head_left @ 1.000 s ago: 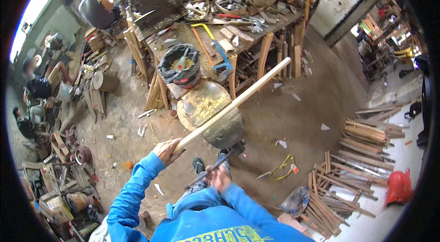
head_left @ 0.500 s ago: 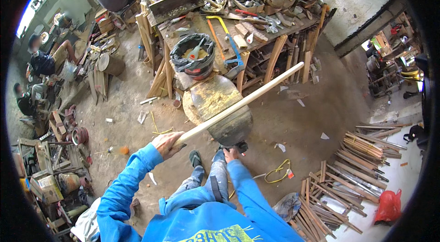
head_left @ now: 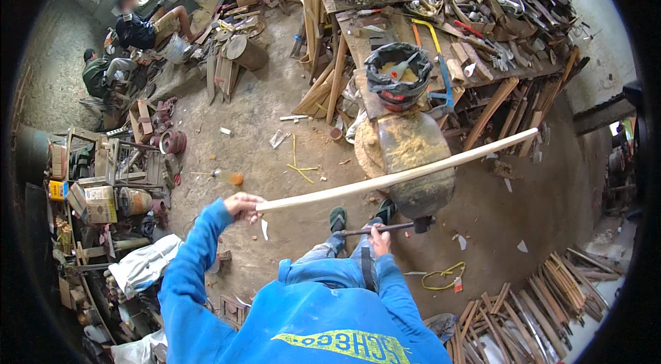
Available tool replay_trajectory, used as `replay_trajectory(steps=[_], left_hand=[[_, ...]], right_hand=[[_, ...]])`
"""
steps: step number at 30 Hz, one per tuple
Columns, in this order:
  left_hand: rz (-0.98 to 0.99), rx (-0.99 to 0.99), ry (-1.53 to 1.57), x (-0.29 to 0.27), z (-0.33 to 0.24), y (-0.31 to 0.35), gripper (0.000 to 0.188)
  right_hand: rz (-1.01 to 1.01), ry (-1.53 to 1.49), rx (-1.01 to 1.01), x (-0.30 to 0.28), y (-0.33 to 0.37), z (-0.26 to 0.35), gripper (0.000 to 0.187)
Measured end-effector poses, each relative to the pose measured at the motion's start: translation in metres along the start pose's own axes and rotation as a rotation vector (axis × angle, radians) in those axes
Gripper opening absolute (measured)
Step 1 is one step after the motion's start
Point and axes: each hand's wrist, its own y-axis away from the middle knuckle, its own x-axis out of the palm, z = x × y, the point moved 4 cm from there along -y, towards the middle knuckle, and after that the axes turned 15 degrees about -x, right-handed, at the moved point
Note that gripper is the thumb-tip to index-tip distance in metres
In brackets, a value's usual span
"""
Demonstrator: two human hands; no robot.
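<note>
A long pale wooden stick point(head_left: 358, 187) lies across a rounded, sawdust-covered block point(head_left: 430, 199) in front of me. The fingers of my left hand point(head_left: 243, 206) are closed on its left end, while the far end reaches out to the right beyond the block. My right hand point(head_left: 379, 241) grips the handle of a hammer point(head_left: 403, 227) low in front of my legs. The hammer's dark head points right, close to the block's near edge. Whether it touches the block I cannot tell. Behind the block stands a bucket point(head_left: 399, 99) lined with a black bag.
A workbench point(head_left: 385, 26) cluttered with tools, including a yellow-and-blue hacksaw point(head_left: 435, 44), stands beyond the bucket. Wooden sticks point(head_left: 509, 323) lie piled at the lower right. Two people point(head_left: 138, 28) sit at the far left. A yellow strap point(head_left: 444, 278) lies on the floor.
The view has swung left, so the scene sits farther right. The stick slants less, with my left hand nearer its tip. The hammer handle now shows, lying sideways in my right hand.
</note>
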Motion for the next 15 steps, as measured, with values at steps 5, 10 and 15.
replay_trajectory(steps=[5, 10, 15], left_hand=[[0.159, 0.518, 0.885, 0.057, 0.054, -0.018, 0.06], [-0.036, 0.977, 1.102, 0.115, 0.052, -0.08, 0.065], [0.276, 1.252, 1.124, 0.147, 0.018, -0.117, 0.039]], right_hand=[[0.84, 0.075, 0.383, -0.01, 0.03, 0.182, 0.041], [0.614, 0.246, -0.287, -0.003, -0.069, 0.421, 0.018], [0.576, 0.818, -1.11, 0.075, -0.176, 0.525, 0.019]])
